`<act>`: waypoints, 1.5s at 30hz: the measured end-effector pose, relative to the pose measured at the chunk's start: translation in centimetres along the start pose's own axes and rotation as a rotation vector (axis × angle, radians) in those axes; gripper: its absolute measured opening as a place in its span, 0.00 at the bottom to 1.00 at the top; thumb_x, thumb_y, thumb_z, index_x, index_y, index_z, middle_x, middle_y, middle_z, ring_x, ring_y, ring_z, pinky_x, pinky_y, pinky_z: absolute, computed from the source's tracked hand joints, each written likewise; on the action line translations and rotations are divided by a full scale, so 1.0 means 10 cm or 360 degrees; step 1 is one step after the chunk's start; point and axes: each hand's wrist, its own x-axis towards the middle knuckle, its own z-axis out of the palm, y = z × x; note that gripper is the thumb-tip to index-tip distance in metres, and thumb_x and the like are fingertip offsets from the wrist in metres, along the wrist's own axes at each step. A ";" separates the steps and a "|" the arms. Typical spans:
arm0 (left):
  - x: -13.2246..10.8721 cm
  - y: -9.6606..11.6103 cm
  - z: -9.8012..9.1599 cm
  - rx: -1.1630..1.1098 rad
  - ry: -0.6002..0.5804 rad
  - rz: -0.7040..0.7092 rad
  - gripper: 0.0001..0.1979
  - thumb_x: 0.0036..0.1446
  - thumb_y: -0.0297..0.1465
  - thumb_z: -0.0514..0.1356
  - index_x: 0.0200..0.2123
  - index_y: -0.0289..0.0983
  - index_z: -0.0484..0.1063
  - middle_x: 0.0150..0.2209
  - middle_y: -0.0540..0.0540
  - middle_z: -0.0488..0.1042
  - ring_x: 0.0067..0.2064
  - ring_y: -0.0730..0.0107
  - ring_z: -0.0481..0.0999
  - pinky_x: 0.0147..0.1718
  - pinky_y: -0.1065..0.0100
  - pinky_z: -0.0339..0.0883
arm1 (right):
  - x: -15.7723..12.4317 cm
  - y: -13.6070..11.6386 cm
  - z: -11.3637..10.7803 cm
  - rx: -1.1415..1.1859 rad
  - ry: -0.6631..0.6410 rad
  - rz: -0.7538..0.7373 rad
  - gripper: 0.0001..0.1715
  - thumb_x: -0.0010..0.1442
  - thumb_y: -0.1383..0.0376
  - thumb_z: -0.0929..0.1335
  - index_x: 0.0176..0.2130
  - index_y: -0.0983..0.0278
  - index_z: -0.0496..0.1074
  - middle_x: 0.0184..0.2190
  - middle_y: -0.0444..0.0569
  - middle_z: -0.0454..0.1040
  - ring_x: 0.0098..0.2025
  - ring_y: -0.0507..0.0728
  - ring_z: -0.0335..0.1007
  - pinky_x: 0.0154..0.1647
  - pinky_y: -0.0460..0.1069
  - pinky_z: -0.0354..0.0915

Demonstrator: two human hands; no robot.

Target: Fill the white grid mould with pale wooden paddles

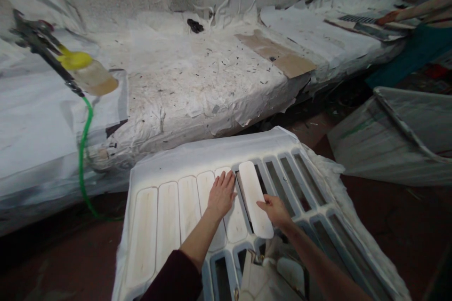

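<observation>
My right hand (278, 211) pinches the right edge of a long white panel (254, 197) with rounded ends. The panel lies slightly askew over a slot in the white frame (205, 156), with dark gaps showing along its sides. My left hand (221, 194) rests flat, fingers outstretched, on the neighbouring white panel (236, 225), which sits in its slot. Several similar panels, such as the leftmost panel (142, 235), fill the slots to the left. Open slots (310, 178) show on the right and in the nearer row.
A spray gun (42, 49) with a yellow-lidded cup and green hose (84, 150) is at left. Behind runs a covered bench (197, 89) with cardboard (278, 54) and dark scraps. Another person's hand (387, 18) is far right, above a pale bin (399, 136).
</observation>
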 end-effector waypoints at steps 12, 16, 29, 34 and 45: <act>-0.03 -0.02 0.15 0.0103 0.0050 -0.0025 0.30 0.67 0.40 0.50 0.67 0.35 0.51 0.70 0.48 0.44 0.70 0.54 0.43 0.66 0.49 0.49 | 0.18 -0.15 0.01 0.0615 -0.0522 0.0119 0.28 0.40 0.48 0.73 0.32 0.68 0.76 0.29 0.50 0.79 0.34 0.59 0.75 0.38 0.53 0.68; -0.02 -0.01 0.16 0.0081 0.0065 -0.0049 0.28 0.68 0.40 0.46 0.67 0.36 0.50 0.70 0.50 0.45 0.70 0.55 0.43 0.66 0.49 0.48 | 0.20 -0.10 0.00 0.0616 -0.0552 0.0180 0.29 0.40 0.47 0.73 0.34 0.68 0.76 0.29 0.50 0.79 0.33 0.58 0.75 0.35 0.52 0.68; -0.02 0.02 0.19 0.0092 0.0064 -0.0067 0.36 0.64 0.45 0.54 0.68 0.34 0.47 0.70 0.49 0.41 0.70 0.55 0.39 0.67 0.49 0.44 | 0.46 -0.17 0.09 0.0170 -0.0115 0.0021 0.08 0.55 0.61 0.66 0.34 0.63 0.70 0.29 0.45 0.77 0.28 0.52 0.70 0.26 0.45 0.62; -0.03 0.00 0.20 0.0075 0.0064 -0.0067 0.37 0.63 0.47 0.54 0.68 0.34 0.48 0.70 0.49 0.42 0.70 0.55 0.39 0.67 0.49 0.44 | 0.47 -0.23 0.07 0.0127 0.0082 -0.0085 0.07 0.51 0.63 0.66 0.25 0.61 0.65 0.21 0.41 0.71 0.28 0.53 0.66 0.29 0.46 0.58; -0.04 -0.02 0.20 0.0079 0.0078 -0.0065 0.40 0.61 0.48 0.56 0.68 0.34 0.45 0.70 0.49 0.41 0.70 0.56 0.39 0.67 0.50 0.45 | 0.49 -0.17 0.14 0.0480 -0.0019 -0.0043 0.15 0.48 0.52 0.67 0.29 0.61 0.67 0.27 0.46 0.76 0.30 0.56 0.72 0.31 0.49 0.66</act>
